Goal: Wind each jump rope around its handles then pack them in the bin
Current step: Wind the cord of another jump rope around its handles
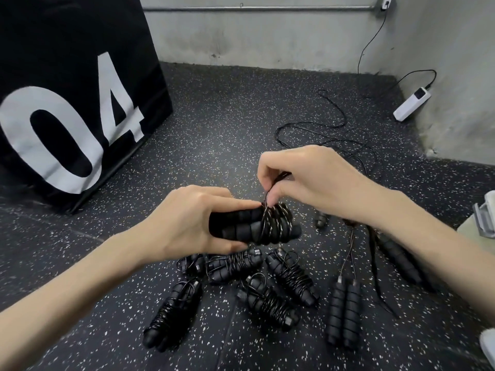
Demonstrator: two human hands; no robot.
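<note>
While my left hand (192, 223) clamps the paired handles (241, 226) steady above the floor (214, 116), my right hand (300, 180) pinches the rope (276, 218), keeping each wrap taut.

Wound jump ropes (267, 285) lie clustered on the floor (214, 129) below both hands, an unwound pair of handles (344, 311) to their right. A numbered box (67, 103) stands far left; loose rope (321, 129) trails behind (toward the wall), near a power bank (411, 104).
</note>
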